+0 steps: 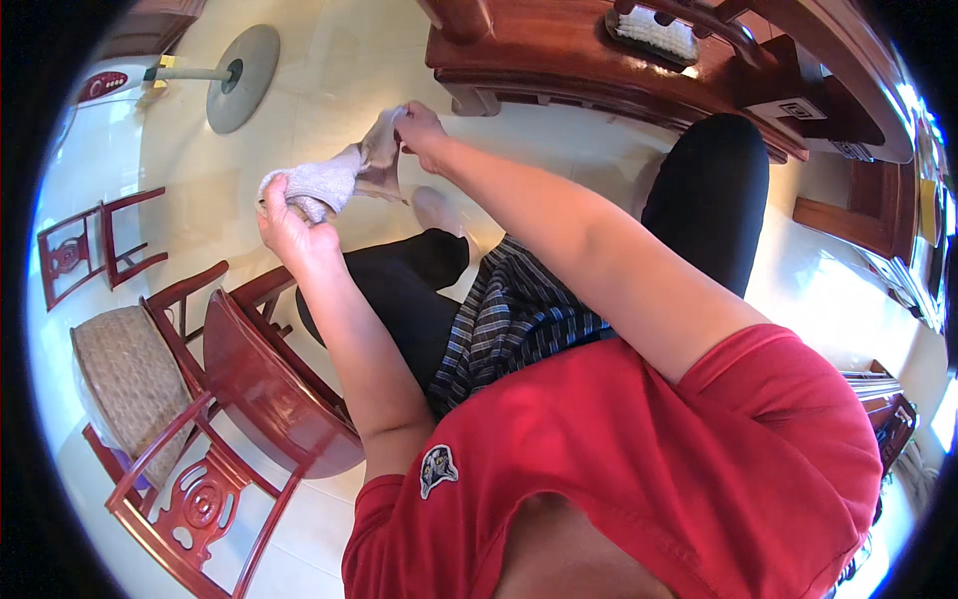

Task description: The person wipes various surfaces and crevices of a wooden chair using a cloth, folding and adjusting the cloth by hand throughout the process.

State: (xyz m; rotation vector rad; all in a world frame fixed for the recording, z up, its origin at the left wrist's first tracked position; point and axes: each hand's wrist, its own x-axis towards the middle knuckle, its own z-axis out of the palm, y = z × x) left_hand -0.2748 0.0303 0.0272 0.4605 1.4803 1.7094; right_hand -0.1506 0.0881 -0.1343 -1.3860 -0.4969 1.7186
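Far left: a white appliance with a red panel (100, 85), and beside it a grey round pedestal base with a pale pole (242, 78) on the cream tiled floor (329, 60). Nearer on the left: a small dark-red wooden stool frame (85, 248), a woven straw seat pad (125, 379) on a carved red wooden chair (195, 499), and a round red-brown lacquered side table (269, 384).

My left hand (289, 225): fingers curled closed around the bunched grey-white end of a soft knitted sock-like cloth (344, 175). Fist grip, likely to anchor that end so the fabric stays taut.

My right hand (421, 130): thumb and fingertips pinched narrow on the beige far end of the same cloth, just past the left hand. Looks like a pinch for pulling or straightening an edge, judging by how the fabric stretches between the two grips.

The cloth is held in the air in front of me, above my black-trousered knees (419, 270) and clear of the floor. Its long axis runs from lower left to upper right, with the thick bunched end pointing left and near, and the thin beige end pointing right and far.

On my lap: a folded dark blue-grey plaid fabric (509, 319). I can't tell if it's part of my clothing.

Far right: a heavy dark red-brown wooden bench (599, 55) with a white cushion (659, 32).
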